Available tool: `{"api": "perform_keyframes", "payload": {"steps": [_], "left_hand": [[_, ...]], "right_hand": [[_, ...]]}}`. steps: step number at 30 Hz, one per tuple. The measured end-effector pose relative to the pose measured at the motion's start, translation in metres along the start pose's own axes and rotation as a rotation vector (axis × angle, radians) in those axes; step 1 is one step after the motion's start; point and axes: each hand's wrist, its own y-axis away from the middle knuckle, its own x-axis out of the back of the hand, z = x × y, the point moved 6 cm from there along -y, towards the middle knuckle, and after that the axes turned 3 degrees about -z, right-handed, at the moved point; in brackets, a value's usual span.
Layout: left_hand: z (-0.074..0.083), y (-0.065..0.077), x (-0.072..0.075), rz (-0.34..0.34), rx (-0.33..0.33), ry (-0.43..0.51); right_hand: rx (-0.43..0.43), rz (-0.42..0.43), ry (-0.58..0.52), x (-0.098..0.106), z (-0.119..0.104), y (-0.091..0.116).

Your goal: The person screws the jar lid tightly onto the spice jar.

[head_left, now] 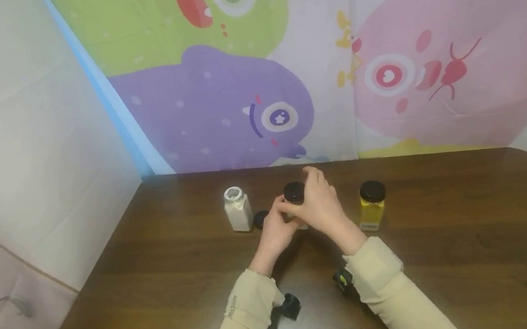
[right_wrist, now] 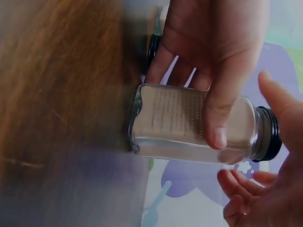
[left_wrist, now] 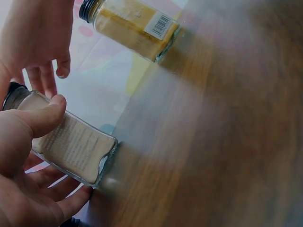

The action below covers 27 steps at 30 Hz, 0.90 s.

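A square glass jar of pale powder stands upright on the table, its black lid on. My left hand grips the jar's body, thumb across the near face and fingers behind it. Around the lid, my right hand is spread, with thumb and fingers on opposite sides; in the right wrist view, gaps show between them and the lid. Printed text covers the jar's face.
To the left, an uncapped glass jar of white powder stands beside a loose black lid. A lidded jar with yellow contents stands at the right. Behind the wooden table hangs a cartoon-printed cloth.
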Motion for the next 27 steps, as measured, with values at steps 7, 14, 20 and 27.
{"api": "perform_keyframes", "payload": {"steps": [7,14,20,27], "left_hand": [[-0.001,0.000,0.001,0.001,0.016,0.016],[-0.004,-0.001,-0.001,0.000,0.041,-0.007],[-0.003,-0.001,0.000,0.007,0.028,-0.004],[-0.004,-0.001,-0.001,0.002,0.022,0.001]], "right_hand": [[0.127,-0.046,-0.083,0.007,-0.010,0.000],[0.128,-0.077,-0.091,0.010,-0.012,-0.001],[0.224,-0.094,-0.126,0.009,-0.015,0.000],[0.281,-0.158,-0.177,0.009,-0.020,-0.002]]}}
